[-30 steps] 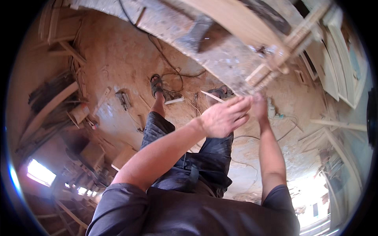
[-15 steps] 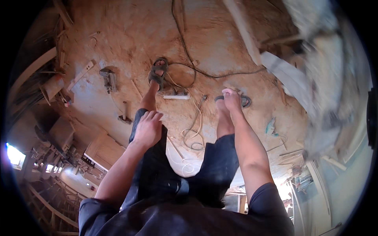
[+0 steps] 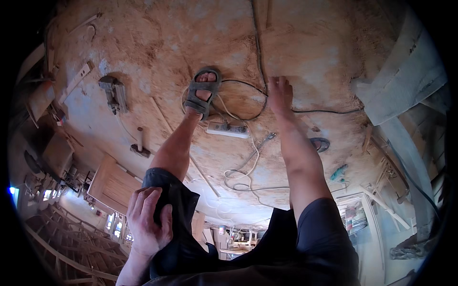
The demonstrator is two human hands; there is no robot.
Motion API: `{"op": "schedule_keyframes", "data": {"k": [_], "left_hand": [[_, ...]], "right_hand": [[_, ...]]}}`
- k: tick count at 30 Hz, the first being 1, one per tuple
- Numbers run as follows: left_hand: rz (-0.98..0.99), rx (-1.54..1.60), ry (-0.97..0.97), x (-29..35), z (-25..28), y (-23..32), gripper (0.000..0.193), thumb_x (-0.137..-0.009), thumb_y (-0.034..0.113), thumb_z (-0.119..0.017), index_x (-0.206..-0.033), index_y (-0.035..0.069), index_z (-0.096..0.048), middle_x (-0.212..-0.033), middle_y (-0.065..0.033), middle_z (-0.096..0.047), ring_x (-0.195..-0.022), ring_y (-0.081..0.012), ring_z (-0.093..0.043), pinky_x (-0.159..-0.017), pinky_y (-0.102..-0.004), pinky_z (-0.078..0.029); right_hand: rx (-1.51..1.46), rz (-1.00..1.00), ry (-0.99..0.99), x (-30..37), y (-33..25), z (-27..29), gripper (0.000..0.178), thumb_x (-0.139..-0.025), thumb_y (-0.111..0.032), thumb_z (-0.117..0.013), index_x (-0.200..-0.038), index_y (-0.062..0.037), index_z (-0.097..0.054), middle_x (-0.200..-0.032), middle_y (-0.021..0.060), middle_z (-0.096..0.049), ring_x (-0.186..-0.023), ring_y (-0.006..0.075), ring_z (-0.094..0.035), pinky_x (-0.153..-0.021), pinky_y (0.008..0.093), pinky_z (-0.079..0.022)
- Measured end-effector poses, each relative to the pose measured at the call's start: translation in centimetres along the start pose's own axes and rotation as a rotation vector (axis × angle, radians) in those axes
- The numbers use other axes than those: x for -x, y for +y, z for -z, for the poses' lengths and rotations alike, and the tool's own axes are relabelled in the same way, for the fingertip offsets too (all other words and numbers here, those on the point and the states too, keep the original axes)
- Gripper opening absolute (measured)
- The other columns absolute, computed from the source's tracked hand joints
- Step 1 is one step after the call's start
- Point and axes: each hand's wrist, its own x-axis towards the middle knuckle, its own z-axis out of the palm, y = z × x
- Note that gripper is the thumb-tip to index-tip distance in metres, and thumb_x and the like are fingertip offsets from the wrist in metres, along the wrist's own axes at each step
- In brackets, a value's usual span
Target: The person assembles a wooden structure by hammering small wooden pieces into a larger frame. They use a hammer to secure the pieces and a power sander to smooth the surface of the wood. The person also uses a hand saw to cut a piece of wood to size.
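At the far left, behind a stack of wooden boards [image 3: 40, 102], a pale wooden strip with holes [image 3: 76, 83] lies slanted on the dusty floor [image 3: 315, 47]. To its right is a dark power tool [image 3: 113, 94] with a thin cord leading from its end. Nearer the person, a hammer [image 3: 140, 143] lies with its head toward the body, and below it a panelled wooden board [image 3: 113, 183] stands out among the clutter. Curved timber pieces [image 3: 71, 243] fill the lower left corner.

The left hand [image 3: 147, 224] is over the left thigh, against the black shorts [image 3: 177, 200], its fingers loosely bent and the thumb spread well away from them. The left foot, in a grey strapped sandal [image 3: 204, 86], is planted beside a white power strip [image 3: 227, 129]. A cream cord [image 3: 257, 153] winds down from there into loose loops, near a dark plug [image 3: 272, 136].

The black cable [image 3: 258, 43] drops from the top edge to just beside the right hand [image 3: 280, 94] and curves into a loop left of it. That hand is stretched out low over the floor, fingers side by side; whether it grips or touches the cable cannot be told. Right of the forearm show part of the other sandal [image 3: 324, 144], then a teal power tool [image 3: 338, 173] and, farthest over, a slanted grey board [image 3: 405, 71].
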Motion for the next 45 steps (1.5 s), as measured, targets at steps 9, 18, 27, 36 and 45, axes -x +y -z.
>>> {"op": "schedule_keyframes", "data": {"k": [9,18,27,36,45], "left_hand": [[-0.055,0.012,0.003,1.5,-0.7,-0.7,0.026,-0.085,0.003,-0.067,-0.111,-0.001,-0.065,-0.106,-0.0206,-0.068,-0.097,-0.0426,-0.063,-0.084,-0.0442,-0.053],[-0.029,0.979,-0.198,3.4,4.3,11.0,0.042,-0.099,0.007,-0.066,-0.137,-0.007,-0.052,-0.119,-0.0102,-0.067,-0.108,-0.0168,-0.064,-0.095,-0.0315,-0.052],[-0.361,1.205,-0.483,5.9,20.3,20.0,0.024,-0.096,-0.001,-0.069,-0.119,-0.005,-0.062,-0.109,-0.0060,-0.070,-0.100,-0.0125,-0.065,-0.090,-0.0293,-0.055],[-1.050,0.668,-0.225,8.0,19.1,26.6,0.022,-0.077,-0.015,-0.071,-0.091,0.002,-0.070,-0.103,-0.0103,-0.067,-0.092,-0.0216,-0.069,-0.081,-0.0295,-0.056],[-1.037,0.258,-0.164,5.8,16.4,38.7,0.020,-0.090,-0.003,-0.063,-0.109,-0.001,-0.071,-0.105,-0.0106,-0.069,-0.098,-0.0199,-0.067,-0.091,-0.0296,-0.052]], "right_hand": [[-1.539,-0.591,0.049,5.9,-3.3,12.0,0.027,-0.089,0.002,-0.069,-0.115,0.0008,-0.060,-0.084,0.0076,-0.066,-0.070,0.0172,-0.066,-0.059,0.0297,-0.053],[-1.804,-0.381,0.111,17.4,-15.8,44.6,0.039,-0.091,-0.002,-0.072,-0.128,0.0054,-0.060,-0.093,0.0117,-0.071,-0.072,0.0168,-0.067,-0.060,0.0267,-0.054],[-1.581,-0.216,0.428,24.2,-24.1,60.4,0.038,-0.097,-0.010,-0.072,-0.129,0.0063,-0.060,-0.095,0.0086,-0.071,-0.075,0.0116,-0.067,-0.061,0.0240,-0.053],[-2.121,-0.309,0.686,31.1,-22.5,61.9,0.029,-0.097,-0.014,-0.070,-0.120,0.0022,-0.061,-0.095,0.0104,-0.070,-0.079,0.0168,-0.068,-0.068,0.0268,-0.052],[-2.060,-0.596,1.188,34.3,-15.4,60.5,0.028,-0.090,0.002,-0.073,-0.116,0.0054,-0.062,-0.096,0.0127,-0.071,-0.082,0.0152,-0.069,-0.068,0.0276,-0.058]]}}
